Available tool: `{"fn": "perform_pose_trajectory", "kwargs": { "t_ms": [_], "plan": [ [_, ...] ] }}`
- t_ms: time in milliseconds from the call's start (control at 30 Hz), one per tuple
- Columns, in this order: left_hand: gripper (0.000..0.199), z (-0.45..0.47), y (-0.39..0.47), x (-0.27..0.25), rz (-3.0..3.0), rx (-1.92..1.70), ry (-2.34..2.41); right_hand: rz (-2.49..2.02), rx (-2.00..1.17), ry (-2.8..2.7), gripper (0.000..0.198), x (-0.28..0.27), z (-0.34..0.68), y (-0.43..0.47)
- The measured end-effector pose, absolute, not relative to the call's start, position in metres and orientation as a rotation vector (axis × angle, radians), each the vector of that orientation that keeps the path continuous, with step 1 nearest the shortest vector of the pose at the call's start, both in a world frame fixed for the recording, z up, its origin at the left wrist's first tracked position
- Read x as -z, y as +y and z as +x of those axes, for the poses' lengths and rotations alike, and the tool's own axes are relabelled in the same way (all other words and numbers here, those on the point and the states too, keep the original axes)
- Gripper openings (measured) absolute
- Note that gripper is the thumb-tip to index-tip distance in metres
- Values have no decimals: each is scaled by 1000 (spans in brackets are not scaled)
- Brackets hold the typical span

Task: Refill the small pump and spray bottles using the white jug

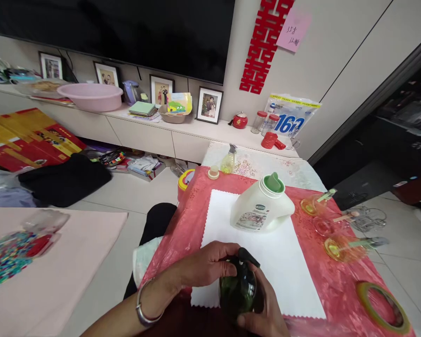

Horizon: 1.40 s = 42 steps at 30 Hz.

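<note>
A dark green pump bottle (pixel 233 290) with a black pump head (pixel 248 257) is between my hands near the front of the table. My left hand (pixel 212 264), a silver bangle at its wrist, is closed round the bottle's top by the pump. My right hand (pixel 270 304) wraps the bottle's right side and lower part. Behind them, a large white detergent jug (pixel 247 210) stands on a white scalloped mat (pixel 214 229). Its green spout (pixel 274 182) shows in the open neck. My palms hide part of the bottle.
Small bottles with yellowish liquid (pixel 337 248) stand along the right edge, near a roll of tape (pixel 382 306). A clear spray bottle (pixel 228 162) and a pale cap (pixel 213 173) sit at the back left. Colourful beads (pixel 7 257) lie on the pink table at left.
</note>
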<state>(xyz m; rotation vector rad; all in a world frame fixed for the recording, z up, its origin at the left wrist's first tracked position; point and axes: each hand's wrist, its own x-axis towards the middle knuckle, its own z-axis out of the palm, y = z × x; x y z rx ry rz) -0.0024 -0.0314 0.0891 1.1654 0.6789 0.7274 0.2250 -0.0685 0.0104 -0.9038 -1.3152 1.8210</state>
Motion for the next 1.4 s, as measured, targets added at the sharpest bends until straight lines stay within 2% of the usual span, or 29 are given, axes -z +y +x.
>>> {"fn": "perform_pose_trajectory", "kwargs": {
  "t_ms": [100,233,333,567,667,867,1000,1167,1267,1400],
  "plan": [
    [23,3,-30,-84,1105,-835,740,-950,-1762,-1300,99,-9,220,-69],
    [37,19,-34,-69,941,-1003,799,-1038,-1686,-1252,102,-15,209,-69],
    [38,21,-36,-67,1004,-1048,850,-1027,-1675,-1265,102,-16,208,-67],
    [30,4,-31,-85,1124,-808,674,-973,-1707,-1313,98,-4,218,-68],
    [29,9,-29,-78,1015,-899,729,-1070,-1604,-1264,97,-3,212,-71],
    [47,29,-33,-60,888,-1107,854,-1247,-1336,-1390,91,-11,197,-72],
    [40,33,-35,-64,1041,-1200,969,-1322,-1221,-1438,88,-11,194,-73],
    [39,13,-31,-78,1200,-943,807,-1237,-1299,-1431,93,-1,198,-74],
    [32,4,-27,-80,1174,-784,774,-1194,-1339,-1392,93,5,200,-75],
    [35,11,-25,-66,1011,-925,838,-1263,-1315,-1398,95,9,199,-76]
  ]
}}
